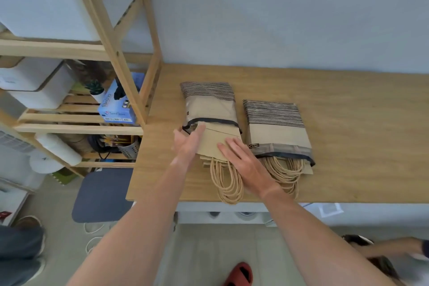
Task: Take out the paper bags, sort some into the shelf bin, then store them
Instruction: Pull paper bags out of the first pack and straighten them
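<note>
Wooden table (pixel 348 90) against grey wall, shelf (pixel 120 58) just left. Both hands, left hand (pixel 188 144) and right hand (pixel 243 162), fingers open, flat on paper bags (pixel 216 144) jutting from striped pouch (pixel 209 102). Second pouch (pixel 276 125) just right.

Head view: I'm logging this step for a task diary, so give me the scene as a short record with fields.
surface: wooden table beside a wooden shelf
left pouch: striped fabric pouch, a stack of paper bags sticking out of its mouth, twine handles toward the table edge
right pouch: second striped pouch, bags mostly inside, handles showing
left hand: open, fingers at the stack's left edge
right hand: open, flat on the stack
shelf item: blue glove box
</note>
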Demonstrator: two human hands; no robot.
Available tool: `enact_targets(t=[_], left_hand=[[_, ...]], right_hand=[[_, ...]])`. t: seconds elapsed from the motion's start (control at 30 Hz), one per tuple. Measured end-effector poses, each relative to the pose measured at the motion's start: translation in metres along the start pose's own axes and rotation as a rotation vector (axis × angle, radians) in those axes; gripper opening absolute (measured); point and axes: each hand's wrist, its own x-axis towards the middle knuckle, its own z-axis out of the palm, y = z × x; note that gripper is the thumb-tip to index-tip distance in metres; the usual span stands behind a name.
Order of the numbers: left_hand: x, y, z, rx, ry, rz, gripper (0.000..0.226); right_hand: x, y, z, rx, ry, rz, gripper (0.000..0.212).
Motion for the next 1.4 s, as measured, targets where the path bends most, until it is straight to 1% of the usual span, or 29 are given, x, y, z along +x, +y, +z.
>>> enact_targets(t=[0.03, 0.07, 0.13, 0.17, 0.23, 0.27, 0.3, 0.37, 0.43, 0.53, 0.63, 0.73, 0.8, 0.83, 0.87, 0.9, 0.93, 0.97, 1.0, 1.03, 1.07, 1.1, 1.13, 1.17, 1.2, 1.23, 1.27, 1.33, 1.4], left_hand=[[-0.005, -0.004, -0.005, 0.022, -0.002, 0.002, 0.096], [-0.011, -0.008, -0.010, 0.022, -0.032, -0.010, 0.084], [-0.023, -0.017, -0.018, -0.007, -0.139, -0.061, 0.060], [-0.031, -0.020, -0.023, -0.020, -0.204, -0.096, 0.053], [-0.045, -0.024, -0.032, -0.002, -0.355, -0.151, 0.056], [-0.052, -0.025, -0.037, 0.004, -0.431, -0.177, 0.052], [-0.059, -0.025, -0.042, -0.001, -0.499, -0.206, 0.043], [-0.072, -0.026, -0.054, -0.010, -0.577, -0.272, 0.027], [-0.080, -0.029, -0.065, 0.016, -0.597, -0.287, 0.025], [-0.087, -0.031, -0.083, 0.106, -0.568, -0.232, 0.023], [-0.086, -0.032, -0.103, 0.145, -0.474, -0.198, 0.022], [-0.079, -0.030, -0.119, 0.211, -0.367, -0.142, 0.033], [-0.074, -0.028, -0.125, 0.249, -0.280, -0.100, 0.027], [-0.073, -0.027, -0.126, 0.281, -0.236, -0.064, 0.024], [-0.071, -0.026, -0.125, 0.309, -0.205, -0.015, 0.024], [-0.068, -0.026, -0.124, 0.354, -0.171, 0.034, 0.025], [-0.066, -0.026, -0.121, 0.394, -0.135, 0.076, 0.025], [-0.065, -0.024, -0.119, 0.422, -0.102, 0.097, 0.024], [-0.061, -0.022, -0.116, 0.448, -0.079, 0.115, 0.024], [-0.058, -0.020, -0.114, 0.479, -0.070, 0.125, 0.025], [-0.054, -0.018, -0.112, 0.520, -0.072, 0.138, 0.026], [-0.048, -0.016, -0.111, 0.554, -0.074, 0.135, 0.027], [-0.042, -0.016, -0.110, 0.576, -0.083, 0.127, 0.026], [-0.041, -0.014, -0.110, 0.583, -0.085, 0.125, 0.025], [-0.045, -0.010, -0.108, 0.597, -0.080, 0.126, 0.025], [-0.049, -0.007, -0.106, 0.611, -0.073, 0.135, 0.026], [-0.057, -0.003, -0.103, 0.653, -0.067, 0.145, 0.027], [-0.067, -0.003, -0.095, 0.731, -0.052, 0.162, 0.027], [-0.072, -0.009, -0.086, 0.750, -0.048, 0.170, 0.034]], right_hand=[[-0.006, -0.005, 0.000, -0.002, 0.009, 0.001, 0.086], [-0.012, -0.012, 0.000, -0.005, 0.012, 0.003, 0.083], [-0.025, -0.027, -0.002, -0.002, 0.004, 0.008, 0.080], [-0.032, -0.034, -0.001, 0.005, 0.006, 0.016, 0.077], [-0.045, -0.048, 0.002, 0.022, 0.018, 0.038, 0.074], [-0.052, -0.056, 0.004, 0.029, 0.018, 0.041, 0.077], [-0.058, -0.062, 0.006, 0.032, 0.022, 0.036, 0.080], [-0.069, -0.075, 0.011, 0.033, 0.034, 0.023, 0.079], [-0.077, -0.088, 0.017, 0.046, 0.031, 0.029, 0.078], [-0.081, -0.108, 0.030, 0.086, -0.002, 0.049, 0.083], [-0.071, -0.127, 0.037, 0.058, -0.094, 0.056, 0.093], [-0.054, -0.143, 0.031, -0.003, -0.179, 0.036, 0.108], [-0.045, -0.150, 0.025, 0.034, -0.251, 0.054, 0.107], [-0.040, -0.152, 0.023, 0.093, -0.289, 0.095, 0.101], [-0.034, -0.155, 0.021, 0.207, -0.320, 0.163, 0.089], [-0.026, -0.158, 0.018, 0.376, -0.312, 0.255, 0.073], [-0.019, -0.160, 0.017, 0.561, -0.252, 0.338, 0.048], [-0.015, -0.156, 0.024, 0.666, -0.185, 0.390, 0.021], [-0.011, -0.153, 0.028, 0.687, -0.166, 0.416, 0.007], [-0.011, -0.148, 0.033, 0.636, -0.223, 0.421, 0.007], [-0.013, -0.144, 0.034, 0.565, -0.323, 0.417, 0.011], [-0.016, -0.140, 0.033, 0.473, -0.410, 0.403, 0.026], [-0.018, -0.135, 0.031, 0.386, -0.462, 0.402, 0.045], [-0.019, -0.128, 0.032, 0.324, -0.468, 0.425, 0.056], [-0.020, -0.124, 0.031, 0.321, -0.438, 0.456, 0.057], [-0.018, -0.122, 0.030, 0.379, -0.385, 0.500, 0.053], [-0.014, -0.121, 0.027, 0.474, -0.300, 0.566, 0.050], [-0.003, -0.122, 0.021, 0.716, -0.144, 0.734, 0.055], [0.013, -0.123, 0.016, 0.952, -0.043, 0.871, 0.056]])
